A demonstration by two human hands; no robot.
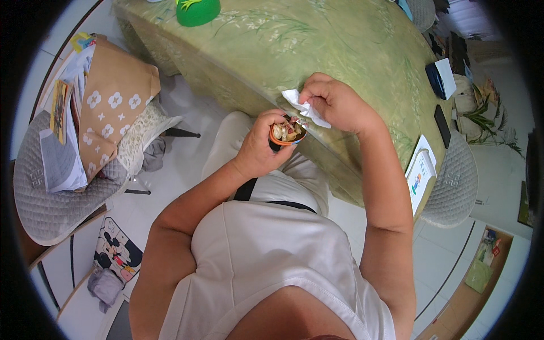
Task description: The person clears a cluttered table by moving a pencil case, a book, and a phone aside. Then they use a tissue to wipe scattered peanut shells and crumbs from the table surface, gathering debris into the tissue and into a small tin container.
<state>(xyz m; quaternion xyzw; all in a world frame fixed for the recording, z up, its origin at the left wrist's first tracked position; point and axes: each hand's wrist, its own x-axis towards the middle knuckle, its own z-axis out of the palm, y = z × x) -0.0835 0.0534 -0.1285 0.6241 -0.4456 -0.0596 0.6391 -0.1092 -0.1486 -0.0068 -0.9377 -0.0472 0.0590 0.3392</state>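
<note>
My left hand [262,146] holds a small round container [290,141] with an orange rim, its mouth turned up toward me. Inside lie crumpled, pale and reddish bits [287,130] that I cannot identify, with something shiny at the far edge. Just to the right, my right hand [335,102] pinches a crumpled white tissue [307,111] between thumb and fingers. The tissue hangs above the near edge of the table, close to the container's rim. Both hands are over my lap and the table edge.
A green floral tablecloth [340,51] covers the table, with a green domed object [198,12] at its far left. A phone [442,126], a dark box [437,78] and a printed booklet [420,176] lie along the right. A chair at left bears a brown paper bag [117,93] and papers [63,161].
</note>
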